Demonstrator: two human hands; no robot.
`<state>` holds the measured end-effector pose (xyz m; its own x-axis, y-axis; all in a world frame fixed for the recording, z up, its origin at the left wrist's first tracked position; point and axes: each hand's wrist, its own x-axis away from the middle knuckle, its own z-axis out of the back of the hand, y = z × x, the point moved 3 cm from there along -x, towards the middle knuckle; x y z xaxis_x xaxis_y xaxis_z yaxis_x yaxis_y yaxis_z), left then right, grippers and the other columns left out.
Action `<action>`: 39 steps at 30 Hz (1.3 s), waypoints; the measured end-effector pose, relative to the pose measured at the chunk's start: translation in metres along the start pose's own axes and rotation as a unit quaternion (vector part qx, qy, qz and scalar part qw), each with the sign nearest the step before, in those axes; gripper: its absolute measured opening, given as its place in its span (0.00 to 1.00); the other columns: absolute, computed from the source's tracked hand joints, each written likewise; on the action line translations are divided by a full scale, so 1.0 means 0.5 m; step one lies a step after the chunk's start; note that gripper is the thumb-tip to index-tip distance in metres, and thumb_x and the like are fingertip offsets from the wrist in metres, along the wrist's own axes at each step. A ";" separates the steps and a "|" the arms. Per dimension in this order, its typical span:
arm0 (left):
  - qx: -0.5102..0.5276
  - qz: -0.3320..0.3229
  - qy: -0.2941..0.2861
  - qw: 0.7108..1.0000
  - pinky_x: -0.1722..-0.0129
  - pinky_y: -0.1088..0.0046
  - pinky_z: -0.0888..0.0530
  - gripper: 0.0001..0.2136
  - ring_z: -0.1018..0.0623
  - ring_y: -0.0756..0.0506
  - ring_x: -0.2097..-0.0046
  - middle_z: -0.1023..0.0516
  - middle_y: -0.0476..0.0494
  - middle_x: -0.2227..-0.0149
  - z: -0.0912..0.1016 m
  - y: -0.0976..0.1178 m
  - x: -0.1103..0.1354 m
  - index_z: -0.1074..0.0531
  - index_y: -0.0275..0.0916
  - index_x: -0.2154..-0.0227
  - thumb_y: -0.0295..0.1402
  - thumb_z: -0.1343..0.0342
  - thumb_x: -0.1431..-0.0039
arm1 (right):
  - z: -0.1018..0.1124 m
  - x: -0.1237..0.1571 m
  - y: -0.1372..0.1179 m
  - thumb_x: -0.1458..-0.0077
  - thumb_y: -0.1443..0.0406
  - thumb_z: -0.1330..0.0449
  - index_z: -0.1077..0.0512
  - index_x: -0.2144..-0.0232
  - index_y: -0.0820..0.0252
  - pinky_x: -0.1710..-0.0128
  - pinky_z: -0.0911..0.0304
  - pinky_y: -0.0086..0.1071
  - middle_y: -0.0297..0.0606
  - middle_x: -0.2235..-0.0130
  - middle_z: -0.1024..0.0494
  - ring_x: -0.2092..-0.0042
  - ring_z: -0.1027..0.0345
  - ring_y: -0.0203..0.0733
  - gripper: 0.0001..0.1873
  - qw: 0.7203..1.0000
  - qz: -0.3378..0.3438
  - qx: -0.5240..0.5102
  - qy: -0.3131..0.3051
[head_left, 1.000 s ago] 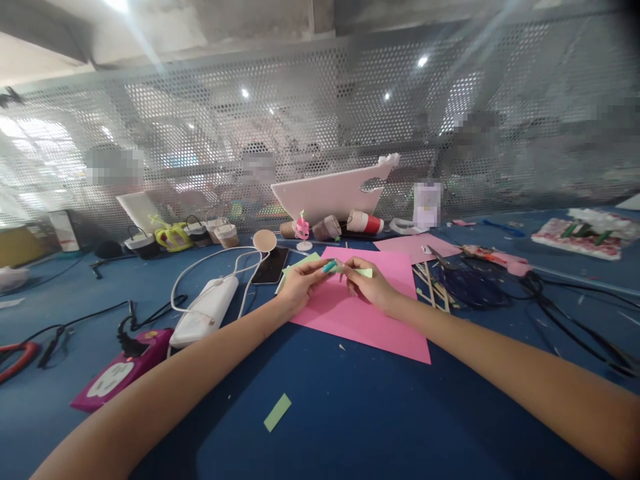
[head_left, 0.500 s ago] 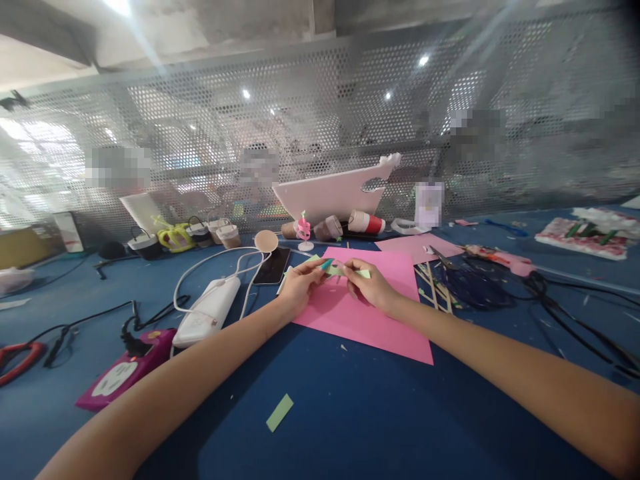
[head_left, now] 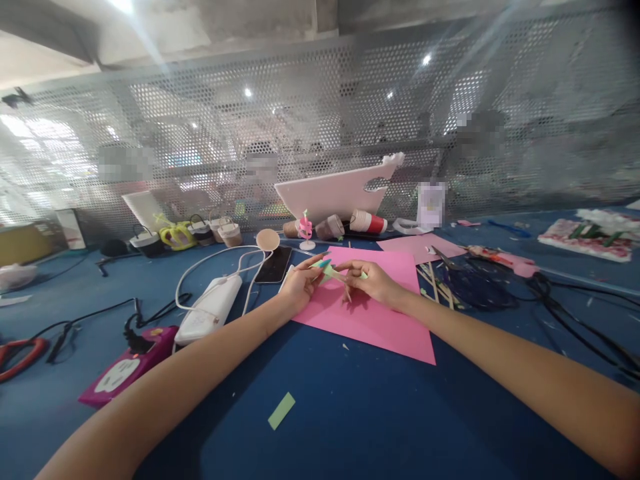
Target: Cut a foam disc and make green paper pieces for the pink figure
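Observation:
Over a pink sheet of paper [head_left: 380,327], my left hand [head_left: 300,283] pinches a pale green paper strip [head_left: 331,272]. A small teal piece [head_left: 325,263] shows at the same fingertips; its kind is unclear. My right hand [head_left: 373,283] grips the strip's other end, its fingers bent and the lower ones spread toward the sheet. Between the two hands the strip runs at a slant. Another green paper strip [head_left: 281,411] lies flat on the blue table, in front of the sheet.
To the left are a white power bank [head_left: 210,310] with cables, a purple power strip [head_left: 130,367] and a phone [head_left: 273,265]. Stacked paper cups [head_left: 367,222] and a small pink model [head_left: 306,230] stand behind. Scissors [head_left: 444,258], wooden sticks [head_left: 434,283] and a glue gun [head_left: 503,260] lie right.
My right hand's fingers have shifted on the green strip, with the lower fingers now stretched downward. The strip between the hands is tilted more. My left hand stays nearly in place.

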<state>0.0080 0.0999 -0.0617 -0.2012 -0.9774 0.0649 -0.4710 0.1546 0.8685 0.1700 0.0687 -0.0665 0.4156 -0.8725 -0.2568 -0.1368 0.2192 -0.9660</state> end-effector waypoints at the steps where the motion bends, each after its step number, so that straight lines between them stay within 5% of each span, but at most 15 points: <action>1: -0.001 0.000 0.001 1.000 0.58 0.79 0.26 0.16 0.21 0.50 0.62 0.19 0.43 0.63 0.000 0.000 0.000 0.21 0.36 0.65 0.15 0.46 0.54 | -0.001 0.001 0.000 0.53 0.53 0.34 0.33 0.57 0.62 0.72 0.27 0.40 0.29 0.80 0.26 0.76 0.25 0.44 0.26 1.000 -0.003 -0.003 -0.005; 7: -0.023 -0.008 -0.001 1.000 0.62 0.77 0.25 0.14 0.21 0.50 0.66 0.19 0.43 0.68 -0.002 0.001 -0.001 0.21 0.35 0.69 0.15 0.45 0.56 | -0.001 0.003 0.002 0.50 0.52 0.36 0.33 0.57 0.62 0.73 0.28 0.38 0.29 0.81 0.26 0.76 0.25 0.45 0.24 1.000 0.000 0.009 -0.021; 16: -0.116 -0.111 -0.032 0.987 0.60 0.70 0.28 0.14 0.22 0.47 0.67 0.19 0.42 0.69 0.008 -0.004 -0.010 0.19 0.36 0.70 0.30 0.30 0.66 | -0.001 0.002 0.003 0.46 0.55 0.39 0.33 0.55 0.63 0.70 0.28 0.39 0.30 0.81 0.27 0.76 0.25 0.43 0.21 0.999 -0.003 0.034 -0.016; 24: -0.231 -0.201 0.001 0.952 0.60 0.71 0.29 0.15 0.25 0.48 0.64 0.21 0.45 0.66 0.002 0.009 0.005 0.19 0.40 0.69 0.36 0.31 0.64 | -0.006 0.004 -0.003 0.44 0.57 0.41 0.35 0.55 0.60 0.73 0.30 0.35 0.27 0.81 0.28 0.76 0.26 0.42 0.18 0.999 0.015 0.041 -0.018; 33: -0.284 -0.179 -0.052 0.940 0.62 0.69 0.28 0.13 0.24 0.47 0.68 0.20 0.46 0.73 -0.001 0.002 0.000 0.19 0.38 0.67 0.39 0.37 0.54 | -0.012 0.005 -0.002 0.41 0.56 0.43 0.36 0.55 0.60 0.75 0.32 0.32 0.28 0.81 0.28 0.77 0.26 0.41 0.17 0.997 0.022 0.069 -0.022; 39: -0.290 -0.184 -0.118 0.932 0.54 0.66 0.28 0.16 0.22 0.43 0.59 0.19 0.40 0.60 -0.020 0.008 0.018 0.20 0.38 0.63 0.36 0.34 0.57 | -0.016 0.008 -0.012 0.40 0.58 0.46 0.35 0.57 0.59 0.80 0.34 0.30 0.28 0.81 0.29 0.77 0.27 0.40 0.12 0.996 0.030 0.077 -0.015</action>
<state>0.0131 0.0902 -0.0527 -0.3328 -0.8794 -0.3403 -0.0152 -0.3558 0.9344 0.1652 0.0601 -0.0613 0.4383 -0.8424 -0.3134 -0.0245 0.3373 -0.9411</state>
